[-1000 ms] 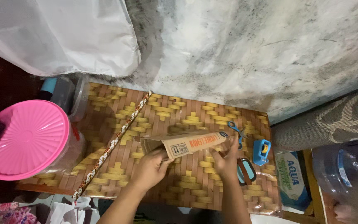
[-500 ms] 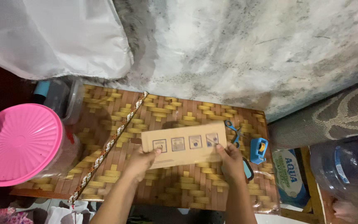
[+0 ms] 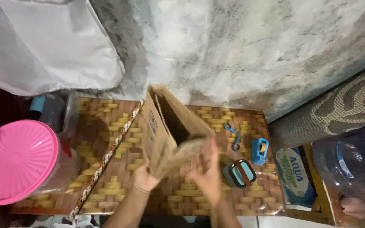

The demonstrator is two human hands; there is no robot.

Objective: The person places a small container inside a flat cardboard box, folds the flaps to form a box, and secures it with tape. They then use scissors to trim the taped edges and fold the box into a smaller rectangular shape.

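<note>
Plainly both hands are gripping the cardboard box (image 3: 165, 131) over the woven-pattern bench (image 3: 106, 126) — left hand (image 3: 143, 178) closed on its lower edge, right hand (image 3: 208, 177) pinching a flap — and, left of the scissors (image 3: 233, 136), it is looking light, thin-walled, easily creased, best held at the folded edges.

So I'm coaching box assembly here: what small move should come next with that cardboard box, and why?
Probably press the loose flap inward with the right hand while the left hand steadies the wall. The cardboard box stands tilted on the woven mat, its open mouth showing a dark inside, and both hands blur at its lower end, so the end looks unclosed.
</note>
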